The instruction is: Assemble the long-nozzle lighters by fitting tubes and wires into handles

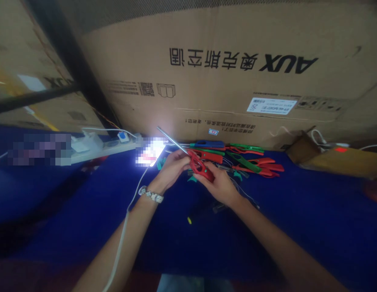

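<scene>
Both my hands are closed on a red long-necked gas lighter (203, 170), held above the blue cloth. Its metal tube points up and to the far left. My left hand (176, 164) grips it where the tube meets the red body. The rear of the handle sits in my right hand (220, 182). Just beyond my hands lie a blue lighter (209, 144), red and green handle shells (246, 162), and several teal trigger-like pieces (193, 178). Some loose parts lie partly hidden behind my fingers.
At the left is a white power strip (109, 148) with plugs in it. A bright phone-like screen (156, 152) with a white cable (127, 215) lies beside my left hand. Behind stands a large cardboard box (206, 89). A small yellow piece (189, 220) rests on the blue cloth (164, 243).
</scene>
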The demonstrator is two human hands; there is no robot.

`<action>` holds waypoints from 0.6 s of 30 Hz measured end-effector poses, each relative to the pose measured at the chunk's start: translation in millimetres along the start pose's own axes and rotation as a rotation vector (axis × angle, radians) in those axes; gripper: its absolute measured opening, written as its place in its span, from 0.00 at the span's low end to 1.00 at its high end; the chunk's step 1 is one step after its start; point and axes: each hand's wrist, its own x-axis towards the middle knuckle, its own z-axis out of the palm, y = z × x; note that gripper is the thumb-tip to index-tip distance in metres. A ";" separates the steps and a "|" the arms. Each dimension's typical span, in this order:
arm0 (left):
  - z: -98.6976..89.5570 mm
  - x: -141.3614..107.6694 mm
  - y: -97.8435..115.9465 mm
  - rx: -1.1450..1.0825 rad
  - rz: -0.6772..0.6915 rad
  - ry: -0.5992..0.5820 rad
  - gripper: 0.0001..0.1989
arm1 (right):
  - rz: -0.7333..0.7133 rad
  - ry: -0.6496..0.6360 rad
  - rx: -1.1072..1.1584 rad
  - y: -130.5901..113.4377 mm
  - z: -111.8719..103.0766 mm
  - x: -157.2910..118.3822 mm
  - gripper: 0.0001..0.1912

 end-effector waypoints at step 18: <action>-3.7 -3.0 1.8 0.157 -0.165 0.162 0.09 | 0.098 0.020 0.194 7.5 2.0 6.8 0.19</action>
